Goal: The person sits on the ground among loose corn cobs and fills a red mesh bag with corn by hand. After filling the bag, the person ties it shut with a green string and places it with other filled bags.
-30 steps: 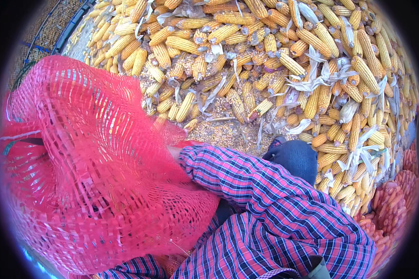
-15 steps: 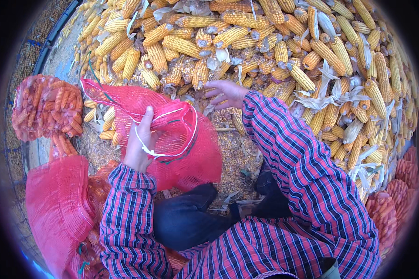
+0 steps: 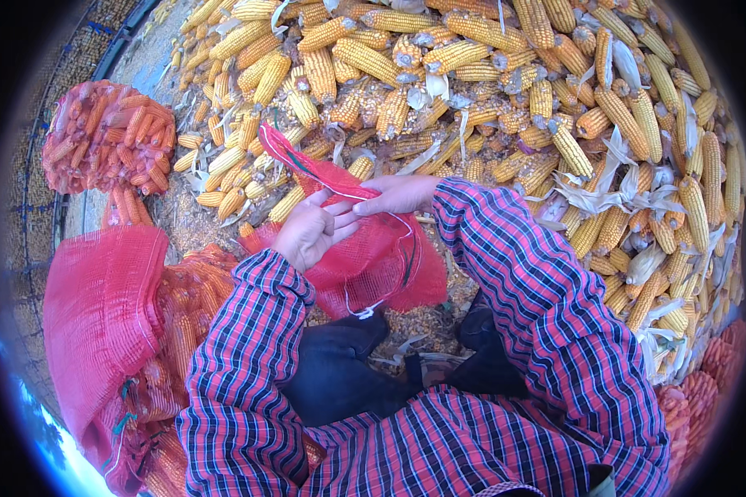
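Drawn in from over the cobs [image 3: 572,149] since half a second ago, the right hand [image 3: 399,195] now meets the left hand [image 3: 307,232] at the red mesh bag [image 3: 352,263]. Palm up, the left is mostly open, its fingers loosely bent against the mesh; the right lies fairly flat, fingertips at the left's fingers, and whether it pinches mesh I cannot tell. Below both hands, the bag hangs slack before the knees.

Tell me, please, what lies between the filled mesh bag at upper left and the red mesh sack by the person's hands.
The head view shows loose corn cobs lying between the filled bag and the red sack.
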